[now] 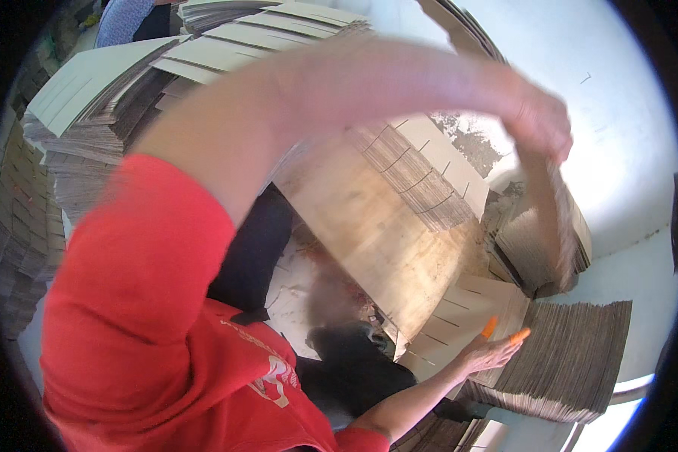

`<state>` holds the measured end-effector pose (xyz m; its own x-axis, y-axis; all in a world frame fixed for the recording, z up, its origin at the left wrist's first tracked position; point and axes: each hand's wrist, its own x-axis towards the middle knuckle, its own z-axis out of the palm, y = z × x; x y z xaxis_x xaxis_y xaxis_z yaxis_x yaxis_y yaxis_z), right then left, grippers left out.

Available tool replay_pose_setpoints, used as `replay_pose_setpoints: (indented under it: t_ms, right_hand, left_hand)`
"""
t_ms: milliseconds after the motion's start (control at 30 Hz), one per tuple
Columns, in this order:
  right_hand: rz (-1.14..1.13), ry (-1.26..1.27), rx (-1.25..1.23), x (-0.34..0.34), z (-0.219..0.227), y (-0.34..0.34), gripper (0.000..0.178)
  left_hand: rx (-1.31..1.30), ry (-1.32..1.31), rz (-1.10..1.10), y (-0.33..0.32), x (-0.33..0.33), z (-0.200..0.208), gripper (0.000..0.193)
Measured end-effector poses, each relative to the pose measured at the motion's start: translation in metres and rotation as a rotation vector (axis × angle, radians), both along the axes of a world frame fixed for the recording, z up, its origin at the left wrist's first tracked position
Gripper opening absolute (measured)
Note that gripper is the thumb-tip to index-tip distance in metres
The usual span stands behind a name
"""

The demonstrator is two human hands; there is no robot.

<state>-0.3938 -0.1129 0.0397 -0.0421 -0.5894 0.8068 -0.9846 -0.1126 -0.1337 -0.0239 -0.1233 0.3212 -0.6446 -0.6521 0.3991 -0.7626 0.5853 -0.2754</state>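
My left arm reaches across the upper view, smeared by motion. My left hand [539,120] is closed on a brown cardboard strip [546,200], which hangs below it. More layered cardboard [471,34] shows above the forearm; whether it belongs to the same piece I cannot tell. My right hand [493,352], with orange coverings on its fingertips, has its fingers stretched out. It is over the slotted cardboard sheets [452,320] at lower right, beside a tall stack of cardboard [565,358]. Whether its palm touches them is hidden.
A wooden board [369,241] lies in the middle, bearing a stack of slotted cardboard [422,177]. Another cardboard bundle [531,241] leans near the white wall [618,135]. Large cardboard stacks [102,98] stand at upper left. Part of another person [124,21] shows behind them.
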Motion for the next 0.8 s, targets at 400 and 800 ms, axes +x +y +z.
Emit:
replay_pose_setpoints:
  t_ms: [400,800]
  right_hand:
    - [-0.431,0.32,0.641,-0.093,-0.095,-0.031,0.06]
    - [-0.541,0.243,0.591,-0.114,-0.111,-0.035,0.07]
  left_hand:
    - [-0.264,-0.025,0.757,0.031,0.181,-0.001,0.022]
    - [-0.131,-0.087,1.09,0.007,0.364,-0.148,0.034]
